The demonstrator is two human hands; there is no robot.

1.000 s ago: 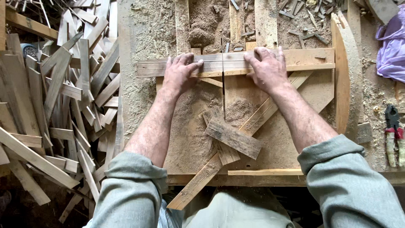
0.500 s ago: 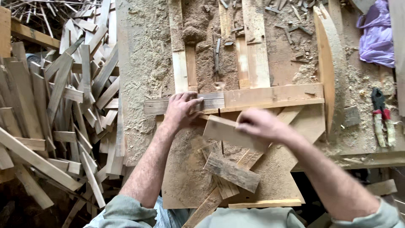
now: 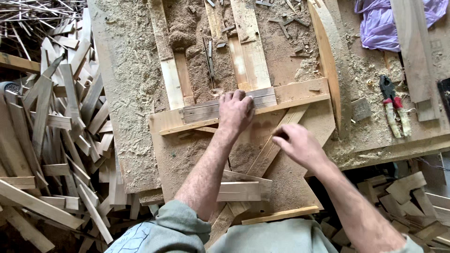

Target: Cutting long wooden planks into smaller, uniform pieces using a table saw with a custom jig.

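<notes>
My left hand [image 3: 236, 111] lies palm down on a short grey slat [image 3: 201, 111], its fingers hooked over the slat's far edge. The slat rests along a pale horizontal batten [image 3: 300, 93] on a sawdust-covered board [image 3: 183, 154]. My right hand [image 3: 297, 146] hovers just to the right and nearer to me, above a diagonal batten [image 3: 267, 152]. Its fingers are loosely curled and I see nothing in them. A short pale block [image 3: 241, 189] lies on the board near my body, between my forearms.
A big heap of wooden offcuts [image 3: 61, 140] fills the left side. Upright slats [image 3: 253, 51] and sawdust lie beyond the batten, beside a curved wooden piece [image 3: 328, 65]. Red-handled pliers [image 3: 391, 105] and a purple cloth [image 3: 382, 23] lie right. More offcuts [image 3: 405, 189] sit lower right.
My right hand has left the slat and come back toward me and to the right. The left hand stays on the slat. The view has shifted up and left.
</notes>
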